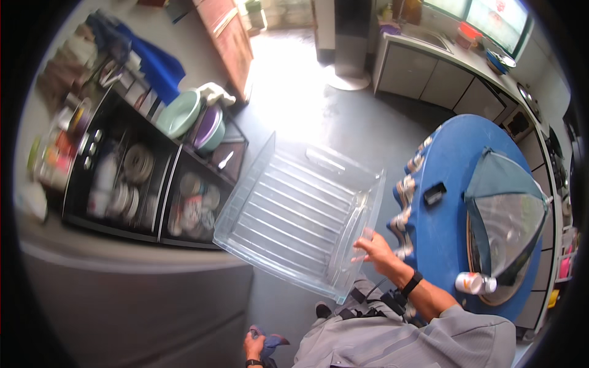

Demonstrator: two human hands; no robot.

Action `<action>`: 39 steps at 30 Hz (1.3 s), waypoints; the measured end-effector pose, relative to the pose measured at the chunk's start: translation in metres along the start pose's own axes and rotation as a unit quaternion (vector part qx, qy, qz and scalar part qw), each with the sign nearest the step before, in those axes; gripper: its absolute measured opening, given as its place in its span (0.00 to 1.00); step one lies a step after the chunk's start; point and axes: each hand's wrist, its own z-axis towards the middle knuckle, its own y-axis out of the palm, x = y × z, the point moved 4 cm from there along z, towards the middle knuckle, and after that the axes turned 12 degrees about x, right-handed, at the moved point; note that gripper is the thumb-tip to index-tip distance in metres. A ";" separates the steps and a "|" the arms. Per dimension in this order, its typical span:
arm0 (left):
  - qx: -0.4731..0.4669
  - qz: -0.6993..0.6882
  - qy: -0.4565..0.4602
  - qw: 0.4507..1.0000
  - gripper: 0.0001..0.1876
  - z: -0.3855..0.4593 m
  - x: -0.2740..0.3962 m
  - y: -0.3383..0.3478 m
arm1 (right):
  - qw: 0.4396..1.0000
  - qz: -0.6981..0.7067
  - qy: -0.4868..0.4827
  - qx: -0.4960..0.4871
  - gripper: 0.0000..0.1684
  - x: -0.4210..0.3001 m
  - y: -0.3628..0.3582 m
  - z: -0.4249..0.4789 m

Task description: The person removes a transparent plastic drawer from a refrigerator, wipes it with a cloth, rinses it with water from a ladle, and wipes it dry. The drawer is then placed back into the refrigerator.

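Note:
A clear plastic refrigerator drawer (294, 207) with a ribbed base hangs in the air in front of me. My right hand (375, 253) grips its right side wall, and its open top tilts towards me. Low down at the left, my left hand (254, 346) holds a bunched blue-and-reddish cloth (272, 344), apart from the drawer. Both wrists wear a dark band. I cannot see anything lying inside the drawer.
At right stands a round table with a blue cover (441, 239), bearing a mesh food cover (511, 211), a black phone-like object (435, 195) and a white bottle (469, 282). A glass-fronted dish cabinet (124, 175) and a grey appliance-like surface (138, 308) flank my left.

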 end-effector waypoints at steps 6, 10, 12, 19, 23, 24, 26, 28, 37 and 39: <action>-0.038 -0.131 -0.001 0.991 0.27 0.107 0.134 -0.001 | 0.994 0.080 0.059 0.034 0.14 -0.063 0.008 0.131; -0.158 -0.275 -0.078 0.945 0.31 0.142 0.271 -0.022 | 0.989 0.119 0.063 0.061 0.11 -0.154 0.010 0.180; -0.204 -0.325 -0.037 0.923 0.32 0.224 0.292 0.024 | 0.981 0.157 0.041 0.103 0.11 -0.167 -0.004 0.228; -0.239 -0.260 0.022 0.935 0.32 0.390 0.492 0.061 | 0.947 0.245 0.017 0.206 0.17 -0.263 -0.014 0.366; -0.280 -0.287 0.013 0.916 0.31 0.465 0.609 0.059 | 0.925 0.277 0.032 0.259 0.31 -0.321 0.000 0.410; -0.251 -0.207 0.093 0.941 0.30 0.497 0.640 0.054 | 0.932 0.275 0.026 0.234 0.30 -0.340 0.007 0.426; -0.282 -0.150 0.081 0.944 0.28 0.541 0.707 0.027 | 0.916 0.311 0.022 0.254 0.24 -0.364 0.021 0.454; -0.274 -0.234 0.123 0.925 0.24 0.534 0.813 -0.014 | 0.905 0.336 0.016 0.262 0.18 -0.384 0.026 0.482; -0.284 -0.477 -0.026 0.831 0.25 0.533 1.070 -0.083 | 0.856 0.392 0.067 0.331 0.17 -0.453 0.054 0.627; -0.298 -0.437 -0.018 0.849 0.27 0.527 1.125 -0.096 | 0.843 0.418 0.071 0.330 0.18 -0.478 0.063 0.631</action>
